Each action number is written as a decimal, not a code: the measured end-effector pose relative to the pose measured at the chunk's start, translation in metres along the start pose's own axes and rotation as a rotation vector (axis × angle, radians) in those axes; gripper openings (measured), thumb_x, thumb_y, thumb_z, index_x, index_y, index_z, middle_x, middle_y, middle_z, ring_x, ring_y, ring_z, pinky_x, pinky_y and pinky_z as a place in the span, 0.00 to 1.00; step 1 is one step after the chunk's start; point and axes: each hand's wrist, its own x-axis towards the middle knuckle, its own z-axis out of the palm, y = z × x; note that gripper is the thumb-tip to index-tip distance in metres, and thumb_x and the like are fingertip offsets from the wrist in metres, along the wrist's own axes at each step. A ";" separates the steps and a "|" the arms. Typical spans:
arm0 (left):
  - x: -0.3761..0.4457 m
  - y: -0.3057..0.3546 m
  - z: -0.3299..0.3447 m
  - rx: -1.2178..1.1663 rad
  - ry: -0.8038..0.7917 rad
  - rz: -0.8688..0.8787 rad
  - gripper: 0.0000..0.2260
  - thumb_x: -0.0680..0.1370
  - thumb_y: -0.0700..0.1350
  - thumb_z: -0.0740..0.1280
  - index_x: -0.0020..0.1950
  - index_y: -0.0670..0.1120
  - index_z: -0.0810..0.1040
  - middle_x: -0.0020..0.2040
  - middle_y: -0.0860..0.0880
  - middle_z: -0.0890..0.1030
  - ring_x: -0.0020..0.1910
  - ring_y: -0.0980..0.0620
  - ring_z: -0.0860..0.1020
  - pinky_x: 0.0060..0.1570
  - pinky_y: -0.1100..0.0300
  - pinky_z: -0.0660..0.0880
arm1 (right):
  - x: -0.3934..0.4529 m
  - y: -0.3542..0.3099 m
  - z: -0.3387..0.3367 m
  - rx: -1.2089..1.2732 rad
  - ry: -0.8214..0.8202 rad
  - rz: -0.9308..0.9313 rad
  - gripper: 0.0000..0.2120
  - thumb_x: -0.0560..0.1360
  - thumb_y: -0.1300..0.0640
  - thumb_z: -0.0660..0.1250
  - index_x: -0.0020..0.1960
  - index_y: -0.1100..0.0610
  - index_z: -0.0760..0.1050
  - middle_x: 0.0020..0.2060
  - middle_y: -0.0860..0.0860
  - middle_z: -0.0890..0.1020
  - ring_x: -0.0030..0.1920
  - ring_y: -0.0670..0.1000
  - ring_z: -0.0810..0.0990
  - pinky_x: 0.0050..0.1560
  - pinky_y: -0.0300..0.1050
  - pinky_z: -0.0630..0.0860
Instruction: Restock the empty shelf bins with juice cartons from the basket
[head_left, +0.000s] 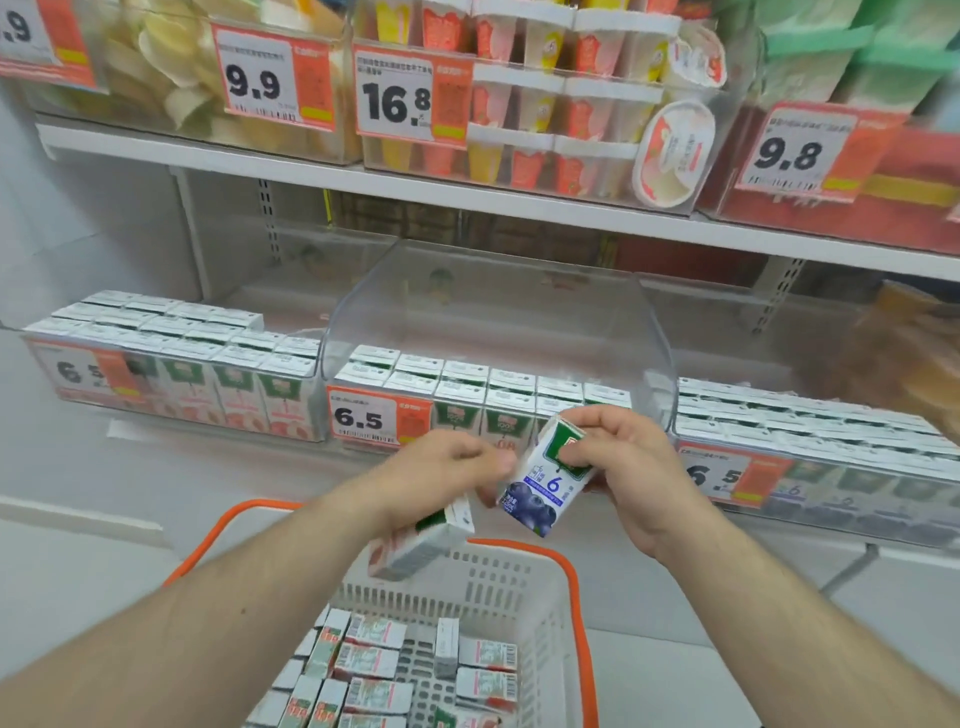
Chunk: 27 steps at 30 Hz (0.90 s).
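Note:
My right hand (639, 462) grips a blueberry juice carton (545, 483), tilted, in front of the middle shelf bin (498, 317). My left hand (441, 467) holds a second carton (421, 545) with a red and white print, hanging below the palm over the basket. The white basket (524, 582) with orange handles sits under my arms and holds several juice cartons (374, 670) lying flat. The middle clear bin has two front rows of cartons and bare space behind. The left bin (171, 384) and right bin (810, 441) are filled with cartons.
Price tags reading 6.5 hang on the bin fronts (379, 418). The shelf above (467, 202) carries clear bins of yogurt cups and snacks, with tags 9.9, 16.8 and 9.8. Pale floor lies around the basket.

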 end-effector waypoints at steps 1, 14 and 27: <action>0.005 0.005 0.007 0.094 -0.039 0.038 0.21 0.67 0.68 0.67 0.46 0.54 0.84 0.42 0.57 0.83 0.43 0.61 0.80 0.51 0.59 0.73 | 0.000 -0.001 -0.006 0.024 -0.005 -0.012 0.12 0.70 0.74 0.68 0.49 0.61 0.78 0.38 0.57 0.83 0.38 0.55 0.80 0.38 0.45 0.75; 0.040 0.066 0.066 0.402 0.338 0.406 0.17 0.65 0.65 0.63 0.45 0.57 0.81 0.33 0.55 0.74 0.40 0.57 0.73 0.43 0.55 0.72 | -0.024 -0.021 -0.061 -0.082 0.204 -0.106 0.09 0.77 0.53 0.67 0.45 0.58 0.81 0.41 0.60 0.83 0.38 0.54 0.81 0.43 0.57 0.81; 0.107 0.129 0.090 0.146 0.215 -0.112 0.05 0.72 0.49 0.70 0.44 0.51 0.77 0.41 0.49 0.77 0.40 0.48 0.74 0.42 0.57 0.74 | 0.120 -0.058 -0.142 -0.760 0.582 -0.054 0.16 0.70 0.47 0.70 0.55 0.53 0.80 0.49 0.52 0.83 0.48 0.55 0.80 0.47 0.44 0.75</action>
